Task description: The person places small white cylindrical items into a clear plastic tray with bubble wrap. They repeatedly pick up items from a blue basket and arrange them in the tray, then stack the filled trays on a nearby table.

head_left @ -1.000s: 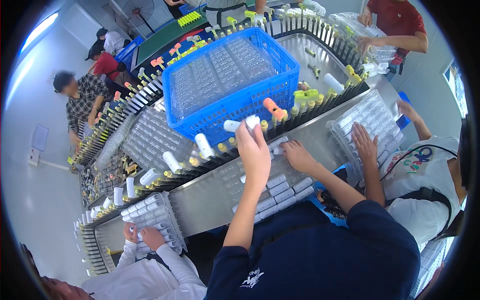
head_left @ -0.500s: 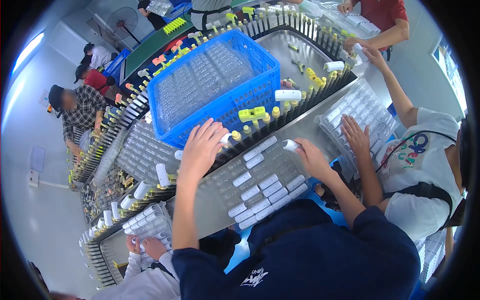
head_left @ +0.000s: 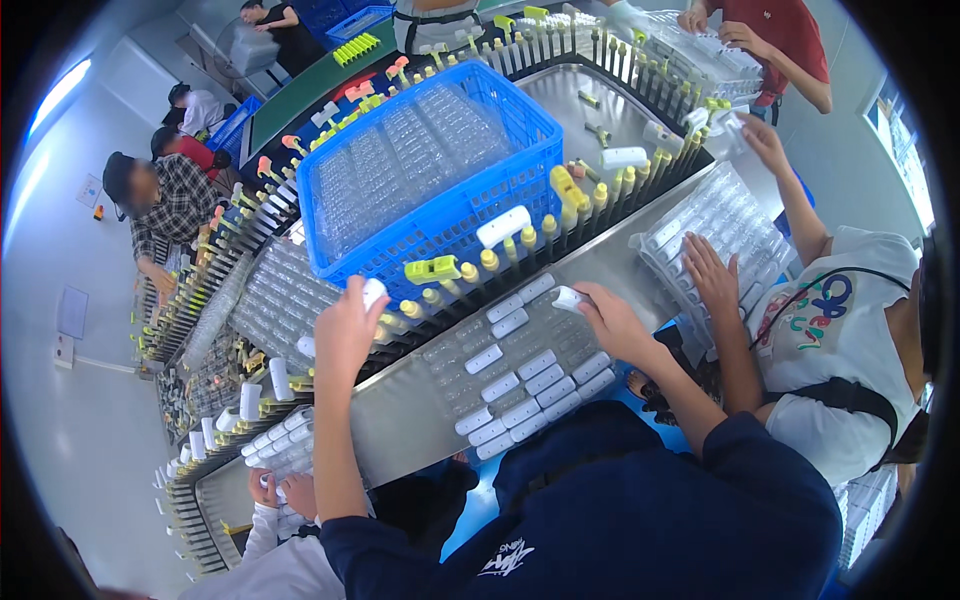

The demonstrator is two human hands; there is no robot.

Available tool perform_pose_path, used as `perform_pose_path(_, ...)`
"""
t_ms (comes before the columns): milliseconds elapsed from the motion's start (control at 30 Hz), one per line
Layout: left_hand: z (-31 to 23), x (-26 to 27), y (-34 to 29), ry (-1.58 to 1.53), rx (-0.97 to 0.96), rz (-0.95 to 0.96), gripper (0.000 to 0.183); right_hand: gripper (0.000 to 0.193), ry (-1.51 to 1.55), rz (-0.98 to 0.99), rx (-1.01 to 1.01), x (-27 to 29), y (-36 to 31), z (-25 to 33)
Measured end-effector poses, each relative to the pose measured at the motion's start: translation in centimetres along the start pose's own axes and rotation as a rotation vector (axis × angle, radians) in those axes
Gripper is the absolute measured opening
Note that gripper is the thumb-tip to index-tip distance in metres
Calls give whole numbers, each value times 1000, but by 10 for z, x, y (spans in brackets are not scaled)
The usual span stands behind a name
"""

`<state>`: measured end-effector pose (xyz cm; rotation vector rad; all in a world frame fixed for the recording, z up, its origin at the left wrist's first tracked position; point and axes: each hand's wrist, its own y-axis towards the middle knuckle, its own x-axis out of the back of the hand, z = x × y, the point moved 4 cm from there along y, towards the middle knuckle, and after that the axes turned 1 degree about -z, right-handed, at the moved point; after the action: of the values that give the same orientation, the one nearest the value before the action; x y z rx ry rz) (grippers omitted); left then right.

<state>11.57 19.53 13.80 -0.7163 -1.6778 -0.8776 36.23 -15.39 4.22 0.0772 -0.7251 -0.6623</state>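
Note:
My left hand [head_left: 345, 328] is closed on a white plastic housing [head_left: 373, 293], held just in front of the blue crate and beside the row of yellow-tipped pegs [head_left: 432, 297]. Between the fingers of my right hand [head_left: 618, 325] is a second white housing [head_left: 568, 299], over the far right corner of a clear plastic blister tray [head_left: 450, 358]. White housings [head_left: 545, 377] fill the tray's near rows, and a few lie in its far part; other pockets hold none. A yellow-green part [head_left: 432, 269] and another white housing [head_left: 503, 228] sit on pegs close by.
The blue crate [head_left: 440, 235], stacked with clear trays, stands behind the pegs. At right, a co-worker's hand [head_left: 712, 275] rests on another filled tray [head_left: 665, 240]. A co-worker's hands [head_left: 290, 492] are at a tray on the lower left. The metal bench edge [head_left: 390, 400] runs below.
My left hand has moved left and down, away from the peg, with the white housing. The pegs and their parts have shifted left. My right hand has moved slightly left over the tray.

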Motion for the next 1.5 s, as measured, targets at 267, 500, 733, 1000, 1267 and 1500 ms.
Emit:
perform_pose_path(267,45,-30,-36,10,262,-216,38,29,113,-216,-33,2,48,37)
perform_pose_path(500,89,-46,-102,-89,637,-410,45,32,127,-266,47,4,100,88)
perform_pose_path(733,101,-25,-122,-30,789,-670,52,31,28,-165,224,-41,131,123)
perform_pose_path(1000,-34,-98,-181,-116,415,-665,34,20,-55,-156,181,-145,143,141)
perform_pose_path(1267,-99,-210,-188,-402,11,-129,27,77,-471,-101,479,-216,86,166)
perform_pose_path(1500,-101,-213,-186,-335,-19,-15,33,37,-244,259,371,-183,-18,78)
